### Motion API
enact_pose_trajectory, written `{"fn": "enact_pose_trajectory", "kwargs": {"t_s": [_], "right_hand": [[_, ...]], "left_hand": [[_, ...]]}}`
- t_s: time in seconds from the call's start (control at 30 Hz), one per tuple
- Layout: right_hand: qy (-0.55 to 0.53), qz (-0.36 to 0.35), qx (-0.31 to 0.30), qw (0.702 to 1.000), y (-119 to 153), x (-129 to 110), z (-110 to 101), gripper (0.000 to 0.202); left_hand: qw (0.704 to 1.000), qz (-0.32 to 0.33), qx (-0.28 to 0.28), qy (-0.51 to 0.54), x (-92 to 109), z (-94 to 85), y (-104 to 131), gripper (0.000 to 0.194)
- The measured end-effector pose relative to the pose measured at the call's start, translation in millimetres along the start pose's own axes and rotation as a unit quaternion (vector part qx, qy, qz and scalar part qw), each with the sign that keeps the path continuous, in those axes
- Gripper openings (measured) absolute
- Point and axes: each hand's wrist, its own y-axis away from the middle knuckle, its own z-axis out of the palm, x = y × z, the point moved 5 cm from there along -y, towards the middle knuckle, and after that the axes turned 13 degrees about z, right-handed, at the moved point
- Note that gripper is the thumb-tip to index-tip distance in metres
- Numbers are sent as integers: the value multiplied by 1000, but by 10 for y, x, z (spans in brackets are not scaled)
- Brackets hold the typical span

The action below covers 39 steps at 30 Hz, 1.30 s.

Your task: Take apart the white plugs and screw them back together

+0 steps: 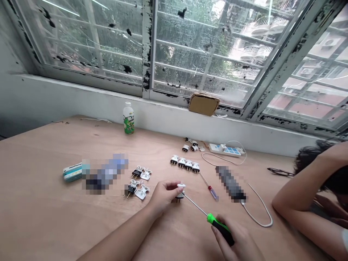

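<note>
My left hand (165,195) is closed around a small white and black electrical plug (179,195), its metal prongs pointing down toward the table. In my right hand (235,237) is a screwdriver (220,229) with a green and black handle. Its long shaft slants up to the left, and the tip meets the side of the plug by my left thumb. To the left of my left hand lie two opened plugs, with black prong parts (132,187) and white cover halves (142,191). Beyond my hands, several assembled plugs (189,165) stand in a row.
A second screwdriver (212,193) lies right of the row. Farther back are loose plugs (185,148) and a power strip (225,149) with a white cable. A bottle (128,119) stands near the wall; a teal box (73,172) is at left. Another person's arm (301,195) rests at right.
</note>
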Motion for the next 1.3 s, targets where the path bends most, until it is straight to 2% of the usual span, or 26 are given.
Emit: {"fn": "enact_pose_trajectory", "kwargs": {"t_s": [0.43, 0.67, 1.17, 1.3], "right_hand": [[0, 22, -11, 1000, -28, 16, 10, 26], [-13, 38, -37, 999, -9, 33, 18, 27], [-19, 54, -44, 997, 3, -37, -22, 27], [-15, 40, -38, 998, 6, -55, -44, 27]], "left_hand": [[1000, -6, 14, -7, 6, -3, 12, 56], [1000, -1, 17, -17, 22, -28, -10, 54], [999, 4, -42, -17, 1, 31, 4, 56], [998, 10, -49, -34, -4, 51, 13, 49]]}}
